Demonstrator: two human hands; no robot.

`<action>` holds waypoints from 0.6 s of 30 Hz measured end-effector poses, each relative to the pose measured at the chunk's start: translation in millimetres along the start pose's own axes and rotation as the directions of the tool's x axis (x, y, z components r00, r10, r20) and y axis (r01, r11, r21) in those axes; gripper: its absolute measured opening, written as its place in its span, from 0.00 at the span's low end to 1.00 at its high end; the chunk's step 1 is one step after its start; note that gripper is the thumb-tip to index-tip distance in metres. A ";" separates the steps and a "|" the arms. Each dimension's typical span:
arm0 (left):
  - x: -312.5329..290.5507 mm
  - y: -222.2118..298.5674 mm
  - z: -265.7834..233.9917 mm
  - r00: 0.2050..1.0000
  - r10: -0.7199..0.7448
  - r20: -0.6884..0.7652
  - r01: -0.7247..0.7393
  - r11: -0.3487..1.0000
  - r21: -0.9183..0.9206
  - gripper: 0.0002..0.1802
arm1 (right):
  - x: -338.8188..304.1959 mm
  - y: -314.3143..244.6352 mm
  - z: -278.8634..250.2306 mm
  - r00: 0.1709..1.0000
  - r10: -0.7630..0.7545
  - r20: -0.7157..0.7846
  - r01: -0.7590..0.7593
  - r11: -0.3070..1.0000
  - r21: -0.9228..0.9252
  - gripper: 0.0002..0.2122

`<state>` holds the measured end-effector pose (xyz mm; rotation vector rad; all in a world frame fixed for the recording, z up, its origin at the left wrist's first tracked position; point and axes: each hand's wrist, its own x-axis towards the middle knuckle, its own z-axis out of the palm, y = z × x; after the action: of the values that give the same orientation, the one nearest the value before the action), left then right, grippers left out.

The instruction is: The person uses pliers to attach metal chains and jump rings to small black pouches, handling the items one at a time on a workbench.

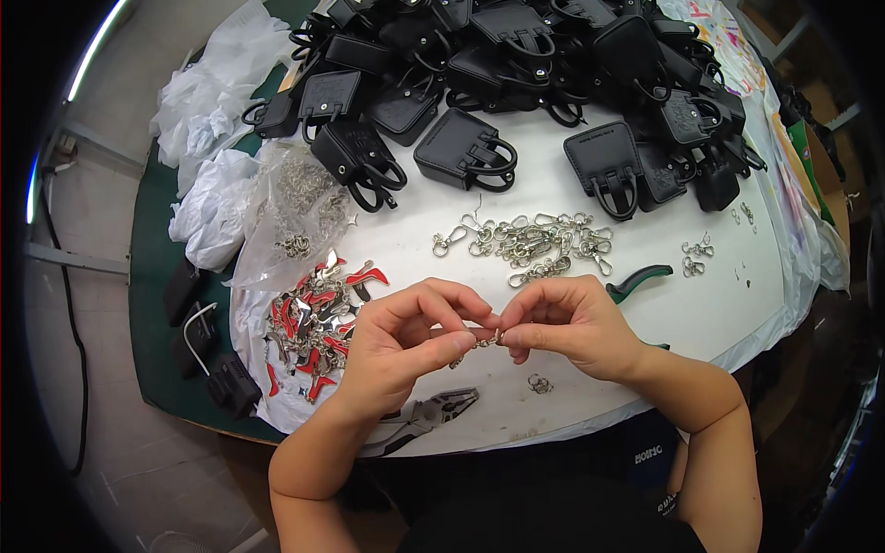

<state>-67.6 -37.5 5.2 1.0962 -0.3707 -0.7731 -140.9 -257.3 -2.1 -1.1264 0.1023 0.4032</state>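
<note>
Above the near part of the white table, my left hand and my right hand meet fingertip to fingertip. Both pinch a short metal chain, silvery and partly hidden by the fingers. Thumb and forefinger of each hand are pressed together on it. Just beyond lies a pile of silver swivel clasps. Left of my left hand is a heap of red and silver shoe-shaped charms. Several small metal rings lie below my right hand.
Pliers lie by my left forearm; green-handled pliers sit beyond my right hand. Small black handbags are piled at the back. A clear plastic bag of metal chains is at the left. More clasps lie right.
</note>
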 end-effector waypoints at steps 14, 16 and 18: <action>108.2 4.9 -13.5 0.779 0.555 0.292 -0.305 -0.072 0.950 0.14 | -2.6 -3.7 -13.2 0.694 -0.718 -0.049 0.585 0.603 -0.542 0.05; 127.7 3.8 -20.8 0.766 0.555 0.323 -0.334 -0.085 0.939 0.13 | -3.3 -6.0 -16.5 0.718 -0.690 -0.095 0.588 0.674 -0.447 0.04; 133.1 8.2 -19.8 0.775 0.580 0.253 -0.356 0.069 0.932 0.08 | -7.6 -10.8 -18.3 0.723 -0.681 -0.117 0.602 0.705 -0.376 0.04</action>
<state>39.4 -118.3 -9.0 2.0538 -1.0949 0.3544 -141.8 -279.6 1.3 -1.4421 -0.1522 -0.3827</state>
